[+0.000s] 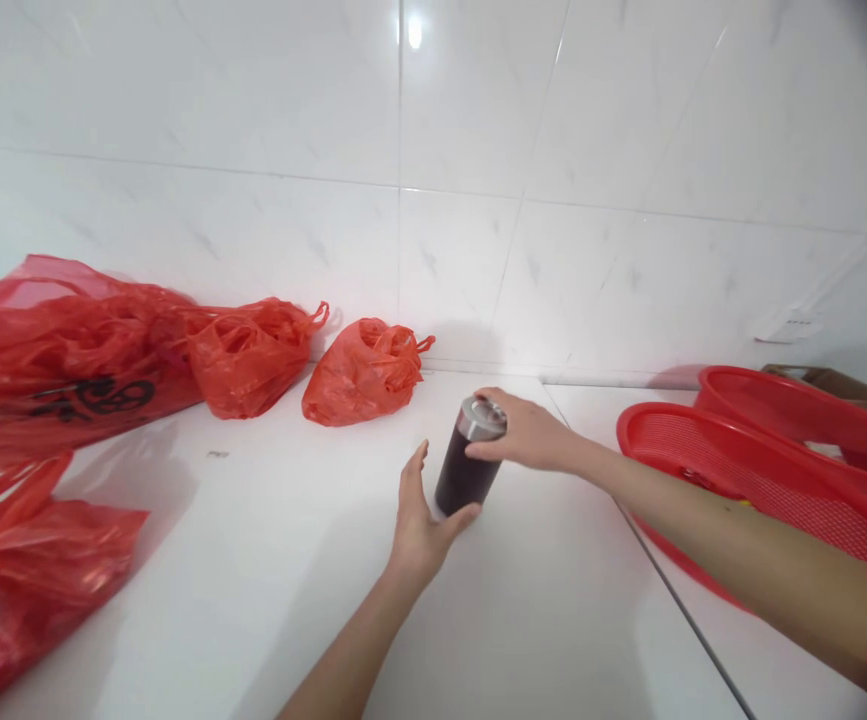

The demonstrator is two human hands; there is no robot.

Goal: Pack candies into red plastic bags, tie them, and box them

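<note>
— Where's the dark jar (467,470)?
— It stands tilted on the white counter (290,580), in front of a red plastic bag (362,370) and left of the red baskets (740,470).
— And the hands?
— The right hand (527,432) curls over its silver lid (482,415), gripping it. The left hand (422,520) is spread wide, with its thumb against the base.

Items on the white counter, by count. Red plastic bags: four, namely the large printed bag (65,370), the middle bag (249,355), the small knotted bag (362,372) and the near bag (20,590). Red mesh baskets: two, a front basket (748,470) and a rear basket (800,410), overlapping. Dark jar (465,475): one, with one metal lid (482,415). Cardboard box (838,385): one, partly hidden. Hands: two, the left hand (422,520) and the right hand (530,435).
</note>
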